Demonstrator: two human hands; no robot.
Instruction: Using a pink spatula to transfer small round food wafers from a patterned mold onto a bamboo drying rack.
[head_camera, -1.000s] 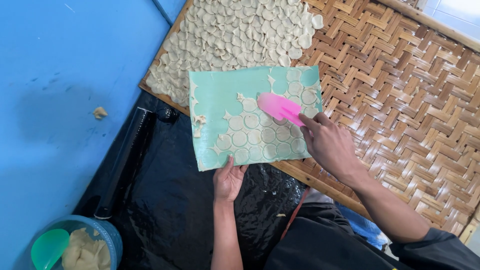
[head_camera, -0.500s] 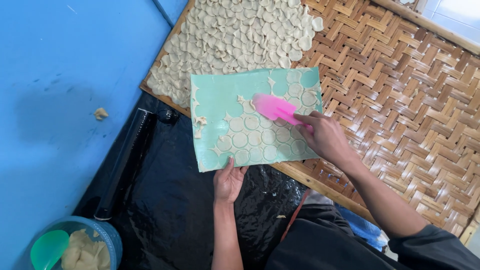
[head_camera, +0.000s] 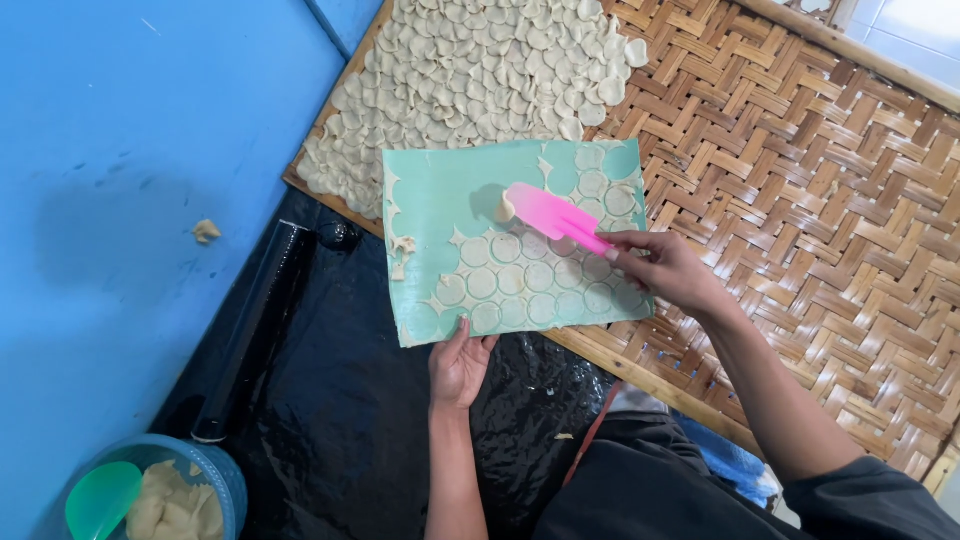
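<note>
My left hand (head_camera: 459, 365) grips the near edge of a mint-green flat sheet (head_camera: 440, 205) held over the edge of a woven bamboo tray (head_camera: 800, 170). Thin round dough discs (head_camera: 525, 285) cover the sheet's near and right parts. My right hand (head_camera: 665, 268) holds a pink scraper (head_camera: 552, 215); its tip carries a lump of dough scraps near the sheet's middle. A dense layer of pale dough discs (head_camera: 470, 80) lies on the tray's far left part.
A black plastic sheet (head_camera: 340, 400) covers the surface under my arms, with a black roller (head_camera: 250, 330) at its left edge. A blue bowl (head_camera: 225, 490) with dough scraps and a green scoop (head_camera: 100, 497) sits bottom left. The blue floor (head_camera: 130, 150) holds a dough crumb (head_camera: 205, 231).
The pink scraper has slid left across the sheet toward its middle, gathering dough scraps at its tip. My left hand has stayed on the sheet's near edge.
</note>
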